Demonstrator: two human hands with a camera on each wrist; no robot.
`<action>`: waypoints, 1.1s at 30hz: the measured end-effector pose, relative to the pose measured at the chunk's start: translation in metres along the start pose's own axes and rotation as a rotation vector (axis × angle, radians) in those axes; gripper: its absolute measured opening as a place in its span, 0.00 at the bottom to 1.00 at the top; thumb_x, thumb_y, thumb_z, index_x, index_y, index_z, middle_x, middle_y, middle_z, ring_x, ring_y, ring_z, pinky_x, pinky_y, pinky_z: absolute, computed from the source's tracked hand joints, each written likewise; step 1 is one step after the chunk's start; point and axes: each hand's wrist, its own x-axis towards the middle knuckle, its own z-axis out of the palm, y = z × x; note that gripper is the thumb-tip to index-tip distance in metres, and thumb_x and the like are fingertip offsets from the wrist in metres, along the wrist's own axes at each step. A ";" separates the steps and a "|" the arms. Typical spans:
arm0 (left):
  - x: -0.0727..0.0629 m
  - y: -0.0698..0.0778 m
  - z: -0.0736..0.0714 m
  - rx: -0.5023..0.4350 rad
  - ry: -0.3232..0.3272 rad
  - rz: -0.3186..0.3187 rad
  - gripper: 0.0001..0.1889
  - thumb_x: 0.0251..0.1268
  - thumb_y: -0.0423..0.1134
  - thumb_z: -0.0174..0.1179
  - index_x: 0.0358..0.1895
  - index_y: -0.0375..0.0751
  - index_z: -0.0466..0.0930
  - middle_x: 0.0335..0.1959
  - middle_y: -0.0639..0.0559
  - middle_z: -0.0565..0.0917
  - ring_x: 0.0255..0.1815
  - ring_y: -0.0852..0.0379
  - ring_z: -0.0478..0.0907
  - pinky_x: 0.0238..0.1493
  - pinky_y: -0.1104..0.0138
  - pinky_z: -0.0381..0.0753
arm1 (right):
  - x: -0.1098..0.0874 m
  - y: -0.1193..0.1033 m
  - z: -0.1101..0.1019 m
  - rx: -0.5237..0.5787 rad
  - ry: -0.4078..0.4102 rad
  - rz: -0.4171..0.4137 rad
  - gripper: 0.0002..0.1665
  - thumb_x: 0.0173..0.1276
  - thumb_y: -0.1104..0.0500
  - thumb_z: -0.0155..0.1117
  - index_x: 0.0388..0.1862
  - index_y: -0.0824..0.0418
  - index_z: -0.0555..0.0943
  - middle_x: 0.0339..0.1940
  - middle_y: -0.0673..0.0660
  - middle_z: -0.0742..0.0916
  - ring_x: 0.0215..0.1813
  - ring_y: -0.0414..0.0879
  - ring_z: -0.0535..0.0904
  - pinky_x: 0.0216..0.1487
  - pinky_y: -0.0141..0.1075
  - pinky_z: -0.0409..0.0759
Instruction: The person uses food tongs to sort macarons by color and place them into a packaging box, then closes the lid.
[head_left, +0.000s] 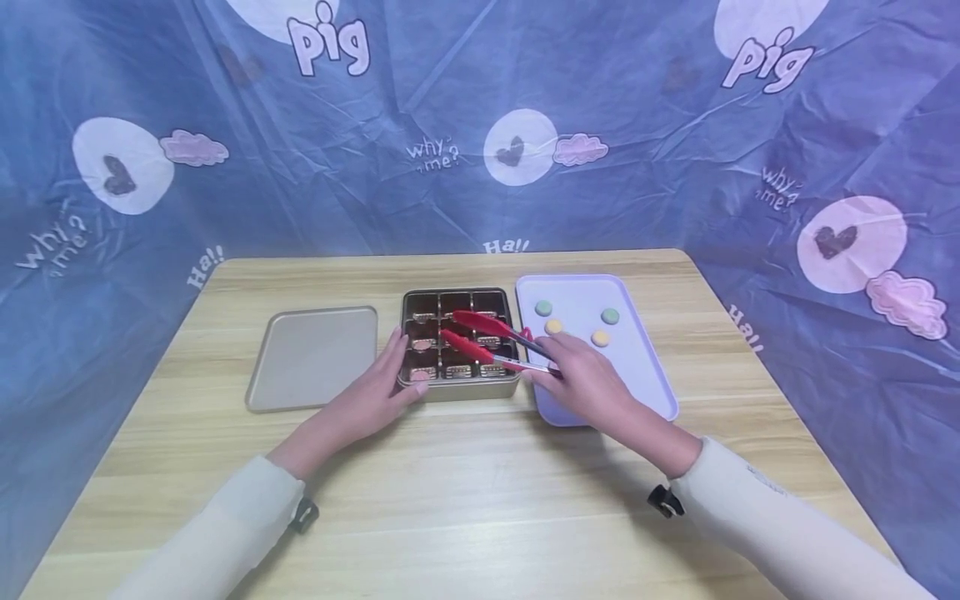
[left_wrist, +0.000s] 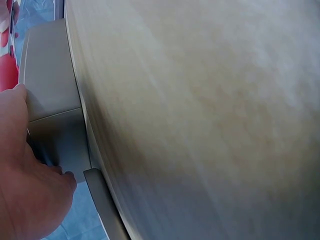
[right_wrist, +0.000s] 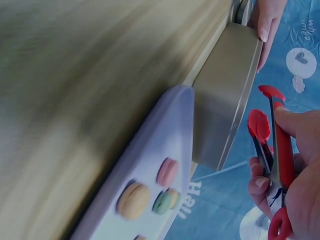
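Note:
My left hand (head_left: 367, 400) holds the near left corner of a bronze-coloured metal box (head_left: 472, 390), fingers along its left side and thumb at the front rim. The box is divided into small compartments, and pink macarons (head_left: 422, 375) sit in its left column. My right hand (head_left: 588, 379) grips a pair of tongs (head_left: 468, 345) with red tips and red handle parts. The tongs' tips are spread apart over the box's middle compartments. In the right wrist view nothing shows between the tips (right_wrist: 259, 125).
Right of the box lies a lavender tray (head_left: 633, 367) with green macarons (head_left: 611, 316) and yellow macarons (head_left: 600, 337); a pink macaron (right_wrist: 167, 172) shows in the right wrist view. A flat metal lid (head_left: 315, 358) lies to the left. A blue printed cloth (head_left: 420, 200) hangs behind the table.

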 end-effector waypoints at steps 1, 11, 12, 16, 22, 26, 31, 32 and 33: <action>0.000 0.000 0.000 -0.001 -0.001 0.003 0.52 0.70 0.73 0.43 0.83 0.51 0.28 0.83 0.55 0.25 0.83 0.40 0.43 0.80 0.45 0.50 | -0.003 0.002 -0.001 0.004 -0.001 0.010 0.26 0.64 0.47 0.74 0.55 0.61 0.82 0.36 0.56 0.84 0.36 0.48 0.77 0.33 0.44 0.79; -0.001 0.000 -0.001 -0.009 -0.008 -0.003 0.52 0.70 0.73 0.42 0.82 0.52 0.26 0.83 0.51 0.25 0.83 0.40 0.42 0.80 0.46 0.49 | -0.029 0.021 -0.019 0.056 -0.018 0.134 0.35 0.64 0.47 0.74 0.64 0.64 0.79 0.55 0.65 0.86 0.55 0.60 0.82 0.56 0.56 0.83; -0.001 0.000 -0.001 -0.007 -0.008 -0.004 0.52 0.70 0.74 0.42 0.82 0.52 0.26 0.83 0.51 0.26 0.83 0.41 0.42 0.81 0.46 0.48 | -0.032 0.023 -0.020 0.058 -0.016 0.141 0.35 0.64 0.48 0.74 0.65 0.65 0.78 0.57 0.67 0.85 0.57 0.61 0.81 0.58 0.58 0.82; -0.001 0.001 -0.001 -0.008 -0.008 -0.003 0.51 0.70 0.73 0.42 0.82 0.52 0.26 0.83 0.52 0.25 0.83 0.41 0.41 0.81 0.46 0.48 | -0.044 0.031 -0.027 0.055 0.003 0.149 0.36 0.63 0.51 0.75 0.66 0.67 0.78 0.58 0.68 0.84 0.57 0.62 0.81 0.56 0.59 0.82; 0.000 0.001 -0.001 -0.014 -0.011 -0.002 0.51 0.70 0.73 0.43 0.82 0.52 0.26 0.83 0.54 0.24 0.83 0.41 0.41 0.81 0.46 0.48 | -0.064 0.040 -0.034 0.037 0.041 0.175 0.35 0.60 0.53 0.78 0.62 0.68 0.79 0.52 0.66 0.86 0.51 0.61 0.83 0.50 0.59 0.83; 0.000 0.001 -0.001 -0.011 -0.011 -0.008 0.51 0.70 0.73 0.43 0.82 0.52 0.26 0.83 0.53 0.25 0.83 0.42 0.41 0.81 0.46 0.48 | -0.077 0.045 -0.033 0.025 0.047 0.189 0.33 0.60 0.54 0.78 0.60 0.69 0.80 0.50 0.67 0.86 0.50 0.62 0.83 0.50 0.59 0.83; -0.001 0.001 -0.002 -0.009 -0.008 -0.004 0.51 0.70 0.73 0.43 0.82 0.51 0.27 0.83 0.51 0.26 0.83 0.41 0.41 0.81 0.46 0.48 | -0.090 0.053 -0.031 0.001 0.062 0.203 0.32 0.60 0.55 0.78 0.59 0.69 0.80 0.48 0.66 0.87 0.48 0.61 0.84 0.47 0.58 0.83; -0.001 0.001 -0.002 -0.011 -0.008 -0.002 0.51 0.70 0.72 0.43 0.82 0.51 0.27 0.83 0.52 0.25 0.83 0.41 0.41 0.81 0.46 0.48 | -0.092 0.055 -0.031 -0.004 0.070 0.202 0.32 0.59 0.55 0.78 0.59 0.69 0.81 0.48 0.66 0.87 0.48 0.61 0.84 0.47 0.58 0.83; -0.001 0.001 -0.002 -0.012 -0.007 -0.001 0.51 0.71 0.72 0.44 0.82 0.51 0.27 0.83 0.53 0.25 0.83 0.41 0.42 0.81 0.46 0.49 | -0.094 0.056 -0.031 -0.009 0.078 0.200 0.32 0.59 0.55 0.78 0.59 0.69 0.81 0.48 0.66 0.87 0.47 0.61 0.84 0.46 0.58 0.83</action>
